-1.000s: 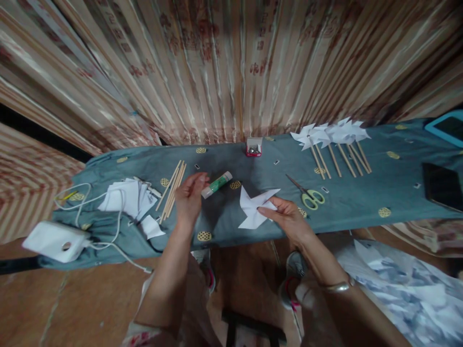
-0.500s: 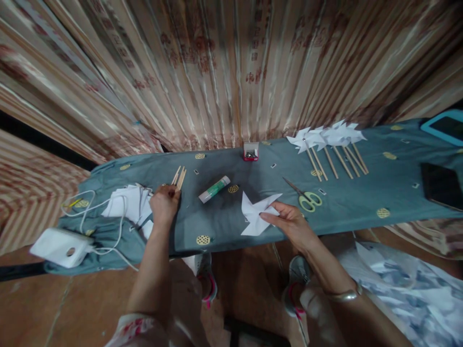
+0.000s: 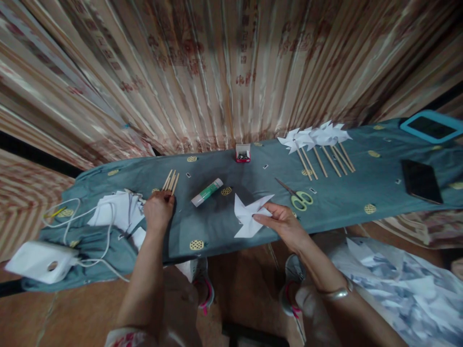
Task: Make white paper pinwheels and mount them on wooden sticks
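Right hand [image 3: 280,221] pinches a paper pinwheel [image 3: 246,215], no stick showing, by the worktop's [image 3: 220,233] near edge; left hand [image 3: 158,210] bunches at loose sticks [image 3: 175,184], grip cannot be told; several mounted pinwheels [image 3: 307,138], apparently finished, lie by the far edge.

"What sort of place did your feed show?"
"From where I sat, operating remotely, it looked most like somebody's home."
"What suggested that?"
"I saw long, flower-printed curtains [image 3: 202,86] hanging behind a pineapple-print tablecloth [image 3: 343,197], and brown floor tiles [image 3: 87,308] beneath."
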The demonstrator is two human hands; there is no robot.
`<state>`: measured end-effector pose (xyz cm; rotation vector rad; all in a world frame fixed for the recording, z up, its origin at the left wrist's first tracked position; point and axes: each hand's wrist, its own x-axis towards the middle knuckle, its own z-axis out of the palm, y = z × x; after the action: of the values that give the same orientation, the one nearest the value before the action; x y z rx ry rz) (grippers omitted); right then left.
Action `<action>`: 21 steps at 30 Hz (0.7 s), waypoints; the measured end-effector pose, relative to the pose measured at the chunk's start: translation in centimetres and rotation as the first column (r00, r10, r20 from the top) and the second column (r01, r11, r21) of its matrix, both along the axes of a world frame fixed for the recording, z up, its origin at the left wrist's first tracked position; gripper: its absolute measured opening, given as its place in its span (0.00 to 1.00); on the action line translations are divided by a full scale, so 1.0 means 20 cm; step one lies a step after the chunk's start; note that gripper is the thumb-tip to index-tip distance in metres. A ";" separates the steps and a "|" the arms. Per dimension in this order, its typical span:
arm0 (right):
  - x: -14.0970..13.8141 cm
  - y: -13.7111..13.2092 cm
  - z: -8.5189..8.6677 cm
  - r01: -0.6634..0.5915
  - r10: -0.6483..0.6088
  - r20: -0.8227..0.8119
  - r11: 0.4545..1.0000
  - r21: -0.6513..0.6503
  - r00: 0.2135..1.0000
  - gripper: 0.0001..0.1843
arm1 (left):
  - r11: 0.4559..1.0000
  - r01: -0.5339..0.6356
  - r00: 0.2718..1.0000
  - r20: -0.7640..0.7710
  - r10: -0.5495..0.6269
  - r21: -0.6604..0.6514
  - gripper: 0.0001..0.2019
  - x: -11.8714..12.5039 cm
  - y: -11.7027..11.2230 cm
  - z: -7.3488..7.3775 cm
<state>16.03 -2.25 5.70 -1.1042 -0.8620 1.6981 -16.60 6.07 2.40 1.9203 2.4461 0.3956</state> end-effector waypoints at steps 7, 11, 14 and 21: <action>0.01 0.00 -0.01 0.046 -0.046 0.003 0.999 0.005 0.999 0.17 | 1.000 -0.019 0.999 -0.038 0.018 -0.018 0.19 0.02 0.00 0.02; 0.04 -0.01 0.00 0.045 -0.045 0.008 0.998 0.034 0.999 0.15 | 1.000 -0.007 1.000 0.008 0.007 -0.011 0.18 0.02 0.00 0.00; 0.07 -0.02 0.01 0.053 -0.053 -0.003 0.998 0.042 0.999 0.15 | 0.999 -0.043 0.995 0.088 0.042 0.014 0.15 0.02 0.01 0.01; 0.12 -0.03 0.02 0.093 -0.090 -0.053 0.994 0.063 0.995 0.15 | 0.955 -0.151 0.783 0.620 -0.043 0.257 0.10 0.19 -0.12 0.13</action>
<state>18.36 -2.90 6.14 -1.0368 -0.8175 1.6041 -12.84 3.57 5.00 1.4466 2.0682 1.2369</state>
